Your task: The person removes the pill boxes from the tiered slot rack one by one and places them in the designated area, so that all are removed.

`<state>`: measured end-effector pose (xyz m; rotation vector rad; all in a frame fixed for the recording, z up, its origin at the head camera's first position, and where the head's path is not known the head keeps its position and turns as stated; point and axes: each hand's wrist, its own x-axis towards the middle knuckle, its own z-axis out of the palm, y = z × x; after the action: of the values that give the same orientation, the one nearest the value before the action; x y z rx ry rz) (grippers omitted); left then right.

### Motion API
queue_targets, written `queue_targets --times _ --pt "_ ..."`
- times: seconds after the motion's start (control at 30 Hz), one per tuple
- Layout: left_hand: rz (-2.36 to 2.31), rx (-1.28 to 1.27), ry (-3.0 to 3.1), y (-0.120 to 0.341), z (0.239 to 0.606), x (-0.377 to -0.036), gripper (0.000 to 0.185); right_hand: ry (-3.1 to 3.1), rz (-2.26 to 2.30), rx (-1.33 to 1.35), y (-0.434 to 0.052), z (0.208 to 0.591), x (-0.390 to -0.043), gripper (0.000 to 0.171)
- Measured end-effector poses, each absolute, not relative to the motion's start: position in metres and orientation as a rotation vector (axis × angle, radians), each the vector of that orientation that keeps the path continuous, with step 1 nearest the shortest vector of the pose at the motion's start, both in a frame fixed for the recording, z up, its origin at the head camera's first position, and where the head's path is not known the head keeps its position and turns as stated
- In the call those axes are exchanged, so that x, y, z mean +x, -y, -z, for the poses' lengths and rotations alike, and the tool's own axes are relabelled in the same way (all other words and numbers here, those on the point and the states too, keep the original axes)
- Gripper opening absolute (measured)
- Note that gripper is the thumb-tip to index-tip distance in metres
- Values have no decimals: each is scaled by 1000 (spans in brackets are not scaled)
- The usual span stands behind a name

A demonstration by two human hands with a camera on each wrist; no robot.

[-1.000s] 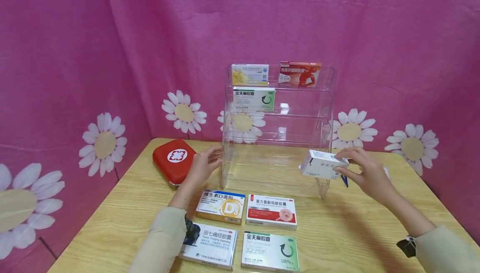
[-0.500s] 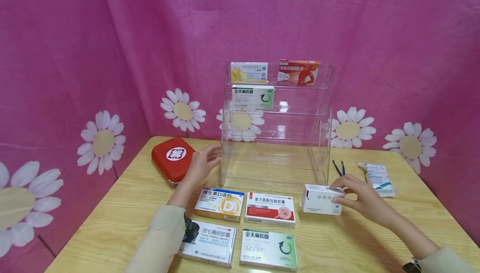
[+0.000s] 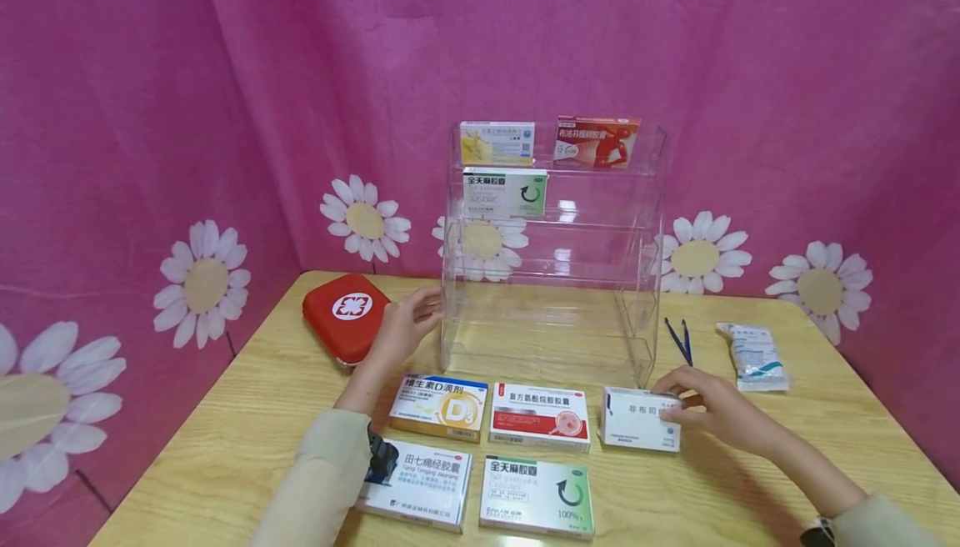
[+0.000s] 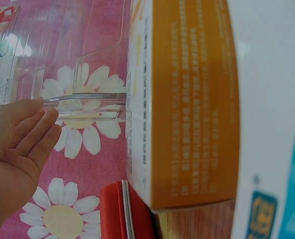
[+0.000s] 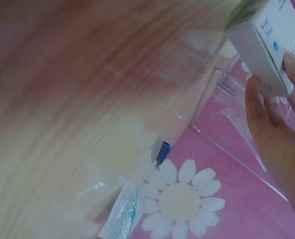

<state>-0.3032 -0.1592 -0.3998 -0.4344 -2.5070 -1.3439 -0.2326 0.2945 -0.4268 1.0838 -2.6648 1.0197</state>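
Observation:
My right hand (image 3: 708,405) pinches a white medicine box (image 3: 637,426) by its right end, thumb on the front face. The box lies close over the table, right of a red-and-white medicine box (image 3: 538,415). In the right wrist view, the thumb and fingers grip the end of the white box (image 5: 267,50). My left hand (image 3: 405,328) has its fingers extended at the left side of a clear acrylic display rack (image 3: 551,347). The left wrist view shows that hand (image 4: 23,144) with straight fingers at the rack's edge.
On the table lie an orange vitamin D box (image 3: 438,408), a white-and-blue box (image 3: 420,484) and a green-white box (image 3: 536,497). A red case (image 3: 345,319) is at left, blue tweezers (image 3: 681,343) and a white packet (image 3: 753,357) at right. Several boxes stand on the rack's upper tiers.
My right hand has brought the white box down and toward me, from in front of the rack to beside the red-and-white box. The left hand has stayed at the rack's side.

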Motion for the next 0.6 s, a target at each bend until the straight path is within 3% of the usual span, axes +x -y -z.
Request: queue_targets --times 0.6 --pt "1356 -421 2513 159 401 -303 43 2917 -1177 1211 -301 425 -243 33"
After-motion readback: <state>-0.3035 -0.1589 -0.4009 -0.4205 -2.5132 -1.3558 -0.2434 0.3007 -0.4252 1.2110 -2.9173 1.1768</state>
